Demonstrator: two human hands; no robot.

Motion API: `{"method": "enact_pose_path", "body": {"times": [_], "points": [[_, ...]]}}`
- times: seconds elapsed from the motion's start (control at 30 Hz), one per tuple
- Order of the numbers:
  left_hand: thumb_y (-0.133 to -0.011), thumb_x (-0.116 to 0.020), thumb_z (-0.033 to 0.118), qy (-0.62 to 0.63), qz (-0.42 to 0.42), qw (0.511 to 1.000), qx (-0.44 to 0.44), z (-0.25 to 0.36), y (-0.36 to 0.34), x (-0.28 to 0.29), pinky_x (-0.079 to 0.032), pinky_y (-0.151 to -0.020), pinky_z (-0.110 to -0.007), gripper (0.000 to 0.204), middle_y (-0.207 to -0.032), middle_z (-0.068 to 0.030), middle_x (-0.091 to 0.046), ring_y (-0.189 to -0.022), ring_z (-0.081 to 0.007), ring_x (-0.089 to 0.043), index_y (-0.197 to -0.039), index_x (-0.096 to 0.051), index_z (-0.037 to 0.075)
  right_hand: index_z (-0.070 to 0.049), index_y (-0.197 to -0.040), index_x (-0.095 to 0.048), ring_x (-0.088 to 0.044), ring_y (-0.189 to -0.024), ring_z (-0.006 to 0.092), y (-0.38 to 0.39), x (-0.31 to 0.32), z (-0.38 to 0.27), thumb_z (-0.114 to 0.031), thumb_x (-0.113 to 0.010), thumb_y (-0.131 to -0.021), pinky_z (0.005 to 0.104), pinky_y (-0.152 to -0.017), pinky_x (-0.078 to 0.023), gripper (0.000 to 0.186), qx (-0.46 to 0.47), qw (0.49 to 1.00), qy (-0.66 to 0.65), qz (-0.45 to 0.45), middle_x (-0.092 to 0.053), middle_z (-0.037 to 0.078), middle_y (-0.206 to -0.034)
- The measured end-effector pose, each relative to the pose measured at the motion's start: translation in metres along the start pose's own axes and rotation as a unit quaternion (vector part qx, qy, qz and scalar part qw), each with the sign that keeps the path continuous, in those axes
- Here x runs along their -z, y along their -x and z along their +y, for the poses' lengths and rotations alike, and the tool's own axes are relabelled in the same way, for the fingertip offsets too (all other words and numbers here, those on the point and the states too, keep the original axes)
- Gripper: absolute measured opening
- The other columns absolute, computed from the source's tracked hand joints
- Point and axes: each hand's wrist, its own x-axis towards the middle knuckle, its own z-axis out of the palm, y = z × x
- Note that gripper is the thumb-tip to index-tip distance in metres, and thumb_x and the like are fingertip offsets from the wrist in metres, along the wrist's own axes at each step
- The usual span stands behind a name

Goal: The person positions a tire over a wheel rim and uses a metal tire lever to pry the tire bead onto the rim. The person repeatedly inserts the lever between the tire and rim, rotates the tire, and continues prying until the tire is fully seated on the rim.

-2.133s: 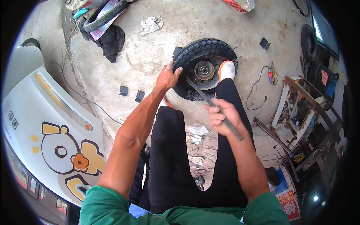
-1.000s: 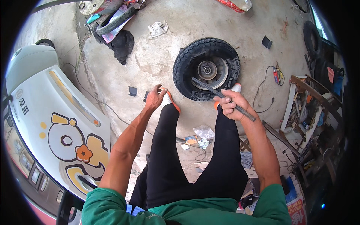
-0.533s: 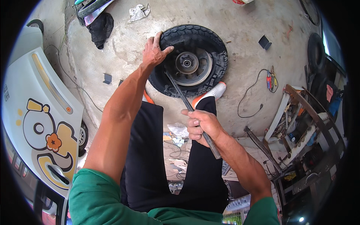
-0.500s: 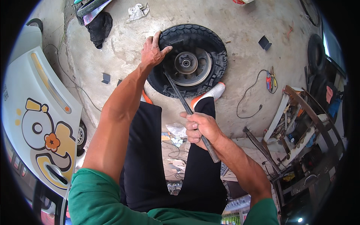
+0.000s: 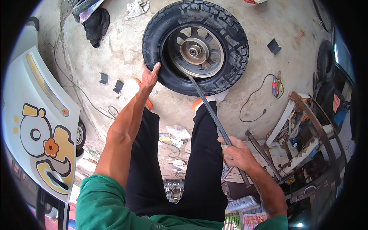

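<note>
A black knobby tire (image 5: 161,42) sits around a dusty metal spoked wheel (image 5: 194,51) in front of my feet, and it looks tilted. My left hand (image 5: 148,76) grips the tire's near left edge, thumb up on the sidewall and the other fingers mostly hidden behind it. In my right hand (image 5: 238,154) is a long dark metal pry bar (image 5: 212,110), held near its lower end. It slants up to the left, its far tip in the gap between the tire's inner edge and the wheel rim, near side. Exact contact at the tip cannot be made out.
Left stands a white vehicle panel (image 5: 30,92) with cartoon decoration. A rusty metal frame (image 5: 312,115) fills the right, with another tire (image 5: 326,59) behind it. On the concrete lie a cable (image 5: 248,101), screwdrivers (image 5: 276,84), a black cloth (image 5: 96,26) and small dark pieces (image 5: 273,46).
The tire and wheel look larger and higher in view. My left hand has shifted from the upper left to the near left edge. My right hand has moved right and nearer with the bar.
</note>
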Motion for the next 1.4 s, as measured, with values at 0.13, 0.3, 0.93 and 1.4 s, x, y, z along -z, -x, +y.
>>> {"method": "enact_pose_path", "body": {"times": [0.13,0.3,0.93,1.4], "points": [[-0.092,-0.083,0.059,0.004,0.0,0.999,0.047,0.015,0.017,-0.002,-0.04,-0.123,-0.045,0.116,-0.156,-0.0348,-0.051,-0.146,-0.0414,-0.053,-0.166,-0.024,-0.008,0.001,-0.144,-0.053,-0.041,-0.059,0.0043,0.012,0.01,-0.045,-0.011,-0.054,-0.109,0.0237,-0.052,-0.032,0.037,-0.055,0.997,0.047,0.024,-0.044,-0.005,-0.076],[-0.084,-0.091,0.054,-0.022,-0.007,1.0,-0.004,0.069,0.012,-0.009,-0.046,-0.119,-0.046,0.114,-0.148,-0.0325,-0.058,-0.138,-0.0395,-0.059,-0.16,-0.037,-0.011,0.0,-0.139,-0.059,-0.047,-0.061,0.0088,0.019,0.06,-0.103,-0.019,-0.056,-0.108,0.0292,-0.053,-0.037,0.036,-0.061,0.972,0.227,0.024,-0.052,0.0,-0.077],[-0.081,-0.092,0.056,-0.12,-0.024,0.992,-0.017,0.122,0.0,-0.044,-0.042,-0.123,-0.049,0.12,-0.157,-0.0354,-0.048,-0.148,-0.0467,-0.05,-0.166,-0.029,-0.003,-0.002,-0.122,-0.067,-0.075,-0.092,0.0469,0.007,0.111,-0.195,-0.023,-0.063,-0.104,0.0579,-0.083,-0.058,0.027,0.137,0.509,0.833,0.167,-0.076,0.027,-0.097],[-0.079,-0.093,0.056,0.028,0.057,0.998,0.013,0.088,0.02,-0.084,-0.041,-0.124,-0.049,0.128,-0.157,-0.0399,-0.045,-0.147,-0.0497,-0.049,-0.164,-0.024,-0.011,-0.012,-0.127,-0.074,-0.074,-0.096,0.0446,0.022,0.106,-0.29,-0.024,-0.068,-0.101,0.0552,-0.085,-0.058,0.03,0.14,0.398,0.883,0.207,-0.077,0.022,-0.101]]}}
